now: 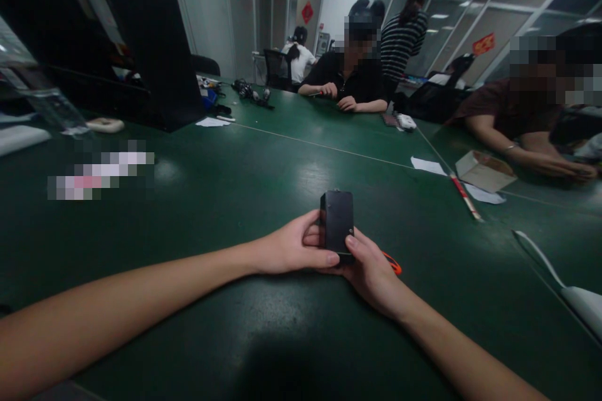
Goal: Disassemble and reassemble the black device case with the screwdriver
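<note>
Between my two hands is a small black box point(339, 220), held upright just above the green table point(226, 200). My left hand point(294, 245) grips its left side, with the thumb across the lower front edge and the fingers around the side and back. From the right, my right hand point(374, 266) clasps the lower corner, its thumb on the front face near a small screw-like spot. An orange loop point(394, 263) shows behind my right hand; whether it joins the box I cannot tell. The box's underside and back are hidden.
A co-worker point(350, 75) sits across the table, another person point(522, 113) at the right. An open carton point(484, 171), papers point(427, 165) and a red-and-white strip point(464, 197) lie to the right. Black cables point(251, 94) lie far back; a dark panel point(150, 44) stands left.
</note>
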Demonstrator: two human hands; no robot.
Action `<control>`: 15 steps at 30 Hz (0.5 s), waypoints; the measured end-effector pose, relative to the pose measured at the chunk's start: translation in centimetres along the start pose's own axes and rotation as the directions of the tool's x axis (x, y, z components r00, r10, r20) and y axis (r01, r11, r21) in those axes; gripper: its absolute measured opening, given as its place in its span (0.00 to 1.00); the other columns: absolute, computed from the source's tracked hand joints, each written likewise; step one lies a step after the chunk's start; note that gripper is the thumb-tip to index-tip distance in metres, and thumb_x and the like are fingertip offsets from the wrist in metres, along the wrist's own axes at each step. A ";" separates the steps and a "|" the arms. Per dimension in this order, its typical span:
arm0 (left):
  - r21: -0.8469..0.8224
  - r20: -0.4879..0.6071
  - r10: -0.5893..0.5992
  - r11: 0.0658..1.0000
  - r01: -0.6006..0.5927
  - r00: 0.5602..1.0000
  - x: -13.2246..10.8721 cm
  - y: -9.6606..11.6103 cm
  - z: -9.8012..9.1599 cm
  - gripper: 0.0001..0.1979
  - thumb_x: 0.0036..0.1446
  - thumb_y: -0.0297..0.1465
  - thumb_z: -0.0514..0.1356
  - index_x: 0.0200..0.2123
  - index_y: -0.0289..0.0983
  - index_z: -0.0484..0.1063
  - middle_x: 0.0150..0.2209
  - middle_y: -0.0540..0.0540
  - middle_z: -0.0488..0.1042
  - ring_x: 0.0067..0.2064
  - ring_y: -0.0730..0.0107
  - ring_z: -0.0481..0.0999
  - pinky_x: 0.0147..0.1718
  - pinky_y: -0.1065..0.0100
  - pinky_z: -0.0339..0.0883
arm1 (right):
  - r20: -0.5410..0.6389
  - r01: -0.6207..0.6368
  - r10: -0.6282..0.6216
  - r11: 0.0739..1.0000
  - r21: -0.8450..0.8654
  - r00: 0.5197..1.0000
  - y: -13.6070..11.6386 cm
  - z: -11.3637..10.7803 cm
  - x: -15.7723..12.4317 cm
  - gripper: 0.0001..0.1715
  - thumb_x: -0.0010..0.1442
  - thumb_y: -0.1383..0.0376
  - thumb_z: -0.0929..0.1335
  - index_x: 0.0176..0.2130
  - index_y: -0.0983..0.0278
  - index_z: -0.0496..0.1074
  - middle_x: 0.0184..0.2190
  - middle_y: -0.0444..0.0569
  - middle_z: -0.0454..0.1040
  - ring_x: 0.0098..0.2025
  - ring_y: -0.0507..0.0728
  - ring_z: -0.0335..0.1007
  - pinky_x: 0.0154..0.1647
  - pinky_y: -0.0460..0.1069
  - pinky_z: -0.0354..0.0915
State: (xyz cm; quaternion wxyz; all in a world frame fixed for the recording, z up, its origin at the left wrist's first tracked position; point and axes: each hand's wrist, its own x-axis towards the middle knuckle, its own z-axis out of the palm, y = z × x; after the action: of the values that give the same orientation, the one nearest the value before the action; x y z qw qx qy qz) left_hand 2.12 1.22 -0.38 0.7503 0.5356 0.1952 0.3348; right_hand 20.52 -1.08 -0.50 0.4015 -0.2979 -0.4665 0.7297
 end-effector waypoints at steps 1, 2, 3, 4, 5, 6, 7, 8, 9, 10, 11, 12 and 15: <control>0.001 0.000 -0.007 1.000 0.007 1.000 0.0 0.0 0.0 0.32 0.49 0.27 0.71 0.55 0.37 0.61 0.58 0.34 0.70 0.58 0.53 0.73 0.53 0.56 0.70 | 0.004 -0.001 0.001 1.000 0.006 1.000 0.0 0.0 0.0 0.23 0.64 0.55 0.67 0.57 0.58 0.67 0.52 0.54 0.76 0.52 0.63 0.74 0.49 0.59 0.71; 0.000 0.000 -0.012 1.000 0.012 1.000 0.0 0.0 0.0 0.33 0.49 0.26 0.71 0.56 0.37 0.61 0.58 0.33 0.70 0.58 0.53 0.73 0.54 0.55 0.69 | 0.009 0.000 0.000 1.000 0.011 1.000 0.0 0.0 0.0 0.23 0.64 0.56 0.67 0.57 0.58 0.67 0.52 0.54 0.76 0.52 0.63 0.74 0.49 0.59 0.71; -0.002 -0.001 -0.014 1.000 0.014 1.000 -0.1 0.0 0.0 0.34 0.48 0.26 0.71 0.56 0.37 0.61 0.58 0.33 0.71 0.58 0.53 0.73 0.55 0.54 0.69 | 0.014 0.001 -0.001 1.000 0.013 1.000 0.0 0.0 0.0 0.23 0.64 0.56 0.67 0.57 0.58 0.67 0.52 0.54 0.76 0.52 0.62 0.74 0.49 0.59 0.71; -0.005 -0.006 -0.016 1.000 0.016 1.000 -0.1 0.0 0.1 0.35 0.48 0.26 0.71 0.57 0.37 0.61 0.57 0.33 0.71 0.57 0.53 0.74 0.55 0.53 0.68 | 0.018 0.001 -0.002 1.000 0.012 1.000 0.0 0.0 0.0 0.23 0.64 0.56 0.67 0.57 0.58 0.67 0.52 0.54 0.76 0.52 0.63 0.74 0.49 0.59 0.71; -0.007 -0.013 -0.014 1.000 0.014 1.000 0.0 0.0 0.1 0.35 0.47 0.26 0.72 0.57 0.37 0.61 0.57 0.33 0.71 0.57 0.52 0.74 0.55 0.52 0.68 | 0.020 0.003 -0.003 1.000 0.009 1.000 0.0 0.0 0.0 0.23 0.64 0.57 0.67 0.57 0.58 0.67 0.52 0.54 0.76 0.52 0.63 0.74 0.49 0.59 0.72; -0.010 -0.021 -0.011 1.000 0.011 1.000 0.0 -0.1 0.1 0.36 0.46 0.26 0.72 0.57 0.37 0.61 0.57 0.33 0.71 0.57 0.51 0.74 0.56 0.51 0.68 | 0.021 0.005 -0.005 1.000 0.002 1.000 0.0 0.0 0.0 0.23 0.64 0.57 0.67 0.57 0.58 0.67 0.52 0.54 0.76 0.52 0.63 0.74 0.49 0.59 0.71; -0.015 -0.027 -0.008 1.000 0.008 1.000 0.1 -0.2 0.1 0.36 0.46 0.27 0.72 0.57 0.37 0.61 0.57 0.33 0.71 0.57 0.51 0.74 0.56 0.51 0.67 | 0.022 0.006 -0.006 1.000 -0.005 1.000 0.0 0.0 0.0 0.23 0.64 0.57 0.67 0.57 0.58 0.67 0.52 0.54 0.76 0.53 0.63 0.73 0.49 0.59 0.71; -0.020 -0.030 -0.004 1.000 0.003 1.000 0.1 -0.3 0.1 0.37 0.46 0.27 0.72 0.57 0.37 0.61 0.57 0.33 0.71 0.57 0.51 0.74 0.56 0.51 0.67 | 0.020 0.011 -0.010 1.000 -0.011 1.000 -0.1 0.0 0.0 0.23 0.64 0.57 0.67 0.57 0.59 0.67 0.52 0.54 0.75 0.53 0.63 0.73 0.50 0.59 0.71; -0.026 -0.031 0.004 1.000 -0.005 1.000 0.2 -0.3 0.1 0.37 0.46 0.26 0.72 0.57 0.37 0.61 0.57 0.34 0.71 0.58 0.52 0.73 0.57 0.51 0.66 | 0.020 0.016 -0.015 1.000 -0.014 1.000 -0.1 0.0 0.1 0.23 0.64 0.57 0.67 0.57 0.59 0.67 0.53 0.54 0.75 0.54 0.63 0.73 0.50 0.58 0.71; -0.032 -0.032 0.016 0.999 -0.017 0.999 0.2 -0.4 0.1 0.37 0.45 0.26 0.72 0.58 0.38 0.61 0.57 0.34 0.71 0.58 0.52 0.73 0.57 0.51 0.66 | 0.020 0.021 -0.021 1.000 -0.016 1.000 -0.1 0.0 0.1 0.23 0.64 0.57 0.67 0.57 0.59 0.67 0.54 0.54 0.74 0.54 0.62 0.72 0.50 0.58 0.71; -0.041 -0.031 0.030 0.999 -0.031 0.999 0.3 -0.4 0.0 0.38 0.45 0.25 0.72 0.58 0.38 0.62 0.57 0.35 0.71 0.58 0.52 0.72 0.57 0.51 0.65 | 0.015 0.027 -0.027 0.999 -0.019 1.000 0.0 0.0 0.1 0.23 0.64 0.58 0.67 0.57 0.58 0.66 0.54 0.54 0.74 0.54 0.62 0.72 0.50 0.58 0.71; -0.050 -0.031 0.043 0.998 -0.044 0.999 0.3 -0.4 0.0 0.38 0.44 0.25 0.73 0.58 0.39 0.62 0.58 0.35 0.71 0.59 0.52 0.72 0.58 0.52 0.65 | 0.007 0.033 -0.033 0.999 -0.027 0.999 0.0 0.0 0.1 0.24 0.64 0.58 0.67 0.58 0.58 0.66 0.55 0.54 0.73 0.55 0.62 0.71 0.51 0.58 0.71; -0.049 -0.061 0.054 0.997 -0.057 0.997 0.3 -0.2 0.0 0.39 0.41 0.26 0.74 0.57 0.39 0.63 0.57 0.37 0.71 0.59 0.53 0.70 0.56 0.55 0.65 | -0.004 0.071 -0.071 0.994 -0.085 0.997 0.1 0.0 0.0 0.26 0.63 0.58 0.69 0.59 0.57 0.64 0.56 0.53 0.72 0.57 0.61 0.70 0.52 0.57 0.70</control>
State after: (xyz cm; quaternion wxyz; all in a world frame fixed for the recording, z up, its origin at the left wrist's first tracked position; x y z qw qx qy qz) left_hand 2.37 1.39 -0.53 0.7479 0.5112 0.1941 0.3763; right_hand 20.54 -1.11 -0.59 0.4157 -0.3004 -0.5062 0.6934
